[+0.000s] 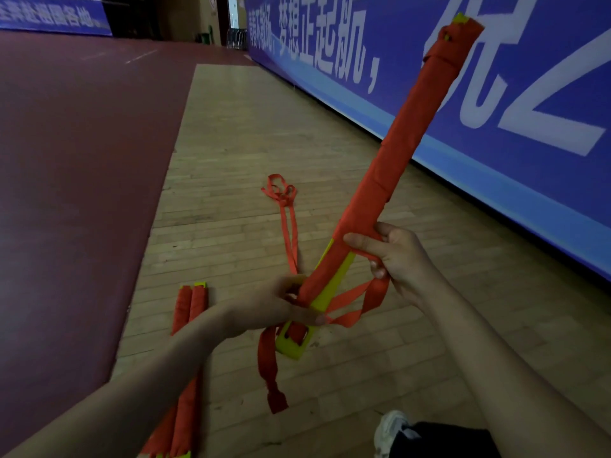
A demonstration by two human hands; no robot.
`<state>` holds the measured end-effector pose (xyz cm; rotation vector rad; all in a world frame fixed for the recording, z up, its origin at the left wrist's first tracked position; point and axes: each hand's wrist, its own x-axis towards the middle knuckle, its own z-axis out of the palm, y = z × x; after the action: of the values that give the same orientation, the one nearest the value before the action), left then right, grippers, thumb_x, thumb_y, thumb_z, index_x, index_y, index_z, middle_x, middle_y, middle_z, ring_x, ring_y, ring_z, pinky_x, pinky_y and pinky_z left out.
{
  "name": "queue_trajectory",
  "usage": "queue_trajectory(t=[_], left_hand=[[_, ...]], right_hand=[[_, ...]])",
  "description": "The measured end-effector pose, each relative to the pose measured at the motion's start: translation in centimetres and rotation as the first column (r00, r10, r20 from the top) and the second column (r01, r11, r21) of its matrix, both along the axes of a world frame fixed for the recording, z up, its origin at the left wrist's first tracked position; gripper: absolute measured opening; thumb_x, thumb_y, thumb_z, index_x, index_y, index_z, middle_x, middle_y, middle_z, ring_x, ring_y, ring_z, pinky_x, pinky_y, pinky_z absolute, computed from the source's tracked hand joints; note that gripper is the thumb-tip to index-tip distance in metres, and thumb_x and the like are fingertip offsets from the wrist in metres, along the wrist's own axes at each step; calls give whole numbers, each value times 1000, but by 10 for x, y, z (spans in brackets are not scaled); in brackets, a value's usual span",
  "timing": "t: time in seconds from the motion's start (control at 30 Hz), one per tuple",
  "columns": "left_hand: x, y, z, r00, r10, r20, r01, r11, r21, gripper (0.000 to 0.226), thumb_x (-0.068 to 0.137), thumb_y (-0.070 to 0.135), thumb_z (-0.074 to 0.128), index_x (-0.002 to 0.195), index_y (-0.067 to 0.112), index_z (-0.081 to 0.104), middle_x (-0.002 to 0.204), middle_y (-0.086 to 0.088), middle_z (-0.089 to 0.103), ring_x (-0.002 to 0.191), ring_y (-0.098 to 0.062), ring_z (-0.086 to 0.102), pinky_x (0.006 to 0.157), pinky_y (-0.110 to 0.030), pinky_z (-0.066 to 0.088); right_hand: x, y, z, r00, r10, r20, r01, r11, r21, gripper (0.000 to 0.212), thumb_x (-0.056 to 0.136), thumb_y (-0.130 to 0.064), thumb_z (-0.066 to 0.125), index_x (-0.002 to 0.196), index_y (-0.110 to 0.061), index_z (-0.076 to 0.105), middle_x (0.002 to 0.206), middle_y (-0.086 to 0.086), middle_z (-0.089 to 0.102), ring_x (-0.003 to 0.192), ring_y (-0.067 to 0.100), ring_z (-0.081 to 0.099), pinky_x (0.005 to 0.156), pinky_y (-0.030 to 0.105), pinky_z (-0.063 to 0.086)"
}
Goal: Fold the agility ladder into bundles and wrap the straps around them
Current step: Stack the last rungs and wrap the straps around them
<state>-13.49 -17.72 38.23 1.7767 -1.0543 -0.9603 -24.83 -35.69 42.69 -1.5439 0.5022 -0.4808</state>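
Left hand [281, 309] gripping the lower end of the bundle [396, 153], right hand [393, 259] pinching the orange strap [360, 299] (bundle tilting upward), two wrapped bundles [188, 325] lying on wooden floor [264, 127]

Left grip [264, 309] and right grip [395, 259], both curled.

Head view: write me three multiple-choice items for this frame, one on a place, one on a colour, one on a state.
1. Where do the two set-down bundles lie? A against the banner; B on the wooden floor; C on the red floor.
2. What colour are the rungs of the held bundle? A blue; B white; C yellow.
3. How is the strap of the held bundle? A partly loose; B fully wound; C removed.
Key: B, planks lie beneath them; C, yellow shows at its lower end; A, loops hang between the right hand and left hand.
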Motion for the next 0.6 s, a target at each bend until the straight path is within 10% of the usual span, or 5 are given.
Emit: queue_trajectory(t=[0.2,0.43,0.6], left_hand=[[19,15,-15,958,-255,132,172,877,448,40,76,3,73,110,19,61,100,-4,71,73,-7,62,71,-28,50],[26,3,-22,984,180,-12,-173,960,219,14,90,2,57,86,14,62,82,-3,63,73,-12,61,71,-28,52],[14,5,-20,999,-43,-27,50,941,334,21,95,38,56,109,24,63,97,9,65,90,-9,60,76,-22,49]], right_hand=[[-3,-16,-10,997,-49,-59,45,997,-60,26,73,-21,81,92,-8,70,71,10,53,45,10,36,34,19,28],[-1,-19,-14,997,-27,-75,23,998,-55,30,72,-27,81,93,-8,71,72,10,51,46,11,37,36,21,29],[-1,-21,-14,998,-44,-46,43,999,-34,27,73,-21,80,92,-5,70,71,10,49,44,8,37,35,19,29]])
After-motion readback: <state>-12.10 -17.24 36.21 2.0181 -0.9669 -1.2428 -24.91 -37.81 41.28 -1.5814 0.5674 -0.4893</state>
